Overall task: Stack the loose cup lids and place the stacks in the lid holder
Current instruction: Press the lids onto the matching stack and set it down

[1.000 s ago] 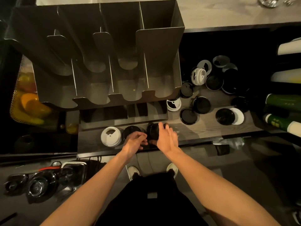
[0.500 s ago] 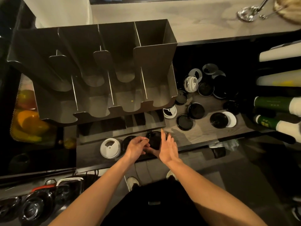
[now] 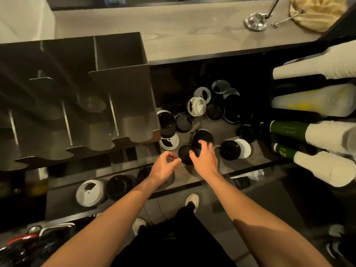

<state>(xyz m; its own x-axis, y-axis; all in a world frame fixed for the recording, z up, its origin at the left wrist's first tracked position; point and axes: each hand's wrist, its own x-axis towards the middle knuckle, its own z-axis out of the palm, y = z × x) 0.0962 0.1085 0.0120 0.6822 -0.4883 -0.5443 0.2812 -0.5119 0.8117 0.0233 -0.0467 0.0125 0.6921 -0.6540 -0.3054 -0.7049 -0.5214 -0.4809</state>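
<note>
The metal lid holder (image 3: pixel 123 105) stands at the left, its visible compartments empty. In front of it on the shelf sit a white lid stack (image 3: pixel 89 192) and a black lid stack (image 3: pixel 119 186). Loose black and white lids (image 3: pixel 214 112) lie scattered on the shelf to the right. My right hand (image 3: pixel 205 157) reaches over them, fingers and thumb curled round a tilted black lid (image 3: pixel 204 134), beside another black lid (image 3: pixel 184 154). My left hand (image 3: pixel 164 166) hovers just left of it, fingers loosely curled and holding nothing, above a partly hidden black stack (image 3: pixel 143 173).
Sleeves of stacked paper cups (image 3: pixel 316 102) and green-banded cups (image 3: pixel 289 130) jut in from the right. A wooden counter (image 3: pixel 173 35) runs behind, with a metal stand (image 3: pixel 256 21) on it. My shoes (image 3: pixel 192 199) and the floor show below the shelf edge.
Both hands left the black stack near the shelf's front edge and moved right and farther in, to the loose lids. The right hand now curls round a black lid.
</note>
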